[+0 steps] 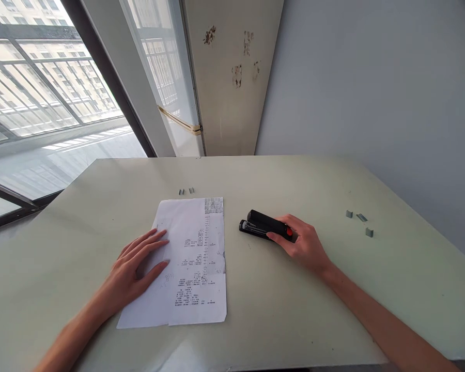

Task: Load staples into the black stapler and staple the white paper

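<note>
Printed sheets of paper (194, 258) lie on the table, left of the middle, with small text running down the right part. My left hand (137, 268) rests flat on the left side of the paper, fingers stretched out and apart. To the right of the paper is a black stapler (265, 223) with a red spot at its rear end. My right hand (300, 240) grips that rear end between thumb and fingers. The stapler's front points left toward the paper, with a gap between them. Part of its back is hidden by my fingers.
Small strips of staples (181, 191) lie beyond the paper's far edge. Several more staple pieces (361, 217) are at the right of the pale table (287, 320). A window (46, 77) is at the left, a cabinet (228, 103) behind, and a wall (372, 88) at the right.
</note>
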The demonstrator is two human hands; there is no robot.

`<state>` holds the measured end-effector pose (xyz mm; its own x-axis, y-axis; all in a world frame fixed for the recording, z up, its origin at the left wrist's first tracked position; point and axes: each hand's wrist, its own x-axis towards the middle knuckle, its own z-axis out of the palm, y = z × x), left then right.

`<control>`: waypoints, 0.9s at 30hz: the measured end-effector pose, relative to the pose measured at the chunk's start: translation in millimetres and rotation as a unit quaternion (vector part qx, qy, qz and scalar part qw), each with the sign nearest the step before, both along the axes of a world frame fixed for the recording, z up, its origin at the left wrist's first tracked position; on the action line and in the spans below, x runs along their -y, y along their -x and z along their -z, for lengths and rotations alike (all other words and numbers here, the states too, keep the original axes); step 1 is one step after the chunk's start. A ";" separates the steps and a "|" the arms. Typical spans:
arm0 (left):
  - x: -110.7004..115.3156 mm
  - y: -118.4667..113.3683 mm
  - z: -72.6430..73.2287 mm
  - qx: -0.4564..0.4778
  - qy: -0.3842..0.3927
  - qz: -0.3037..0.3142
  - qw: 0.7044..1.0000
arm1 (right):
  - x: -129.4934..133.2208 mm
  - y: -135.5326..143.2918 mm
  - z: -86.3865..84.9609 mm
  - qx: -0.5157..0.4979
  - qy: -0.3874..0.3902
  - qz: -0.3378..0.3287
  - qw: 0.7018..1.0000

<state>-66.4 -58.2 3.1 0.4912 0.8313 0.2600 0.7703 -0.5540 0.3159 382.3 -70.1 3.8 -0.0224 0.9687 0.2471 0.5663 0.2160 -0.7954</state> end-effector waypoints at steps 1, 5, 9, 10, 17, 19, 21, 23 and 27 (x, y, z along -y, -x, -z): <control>0.1 -5.6 -0.8 -0.006 -0.002 0.007 1.000 | -0.1 0.2 -0.7 -0.004 0.003 0.002 1.000; 1.7 -58.2 -5.8 -0.039 -0.007 0.054 0.998 | -0.8 -2.6 -5.6 -0.032 0.019 0.015 0.999; 2.0 -136.8 -4.7 -0.044 -0.006 0.109 0.993 | -2.2 -12.7 -13.5 -0.038 -0.006 0.052 0.998; 1.6 -155.5 -2.8 -0.037 -0.003 0.120 0.992 | -2.5 -15.9 -15.8 -0.035 -0.017 0.063 0.997; 4.8 -243.9 9.1 -0.010 0.000 0.120 0.993 | -2.5 -32.8 -34.3 -0.037 -0.046 0.090 0.994; 7.7 -254.5 9.8 -0.001 0.003 0.128 0.992 | -2.2 -34.5 -38.2 -0.035 -0.049 0.084 0.995; 10.0 -259.8 10.7 0.006 0.003 0.127 0.992 | -2.1 -34.3 -40.3 -0.029 -0.050 0.071 0.996; 11.1 -261.7 12.1 0.013 0.005 0.125 0.992 | -1.9 -32.2 -40.9 -0.027 -0.054 0.056 0.997; 9.7 -260.1 12.3 0.052 0.019 0.123 0.991 | -0.5 -24.6 -41.9 -0.016 -0.064 0.032 0.997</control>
<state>193.7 -67.8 -9.1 0.6520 0.6999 0.2918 0.5753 -0.7073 0.4108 406.9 -69.7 45.7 0.0476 0.9283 0.3687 0.5566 0.2819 -0.7815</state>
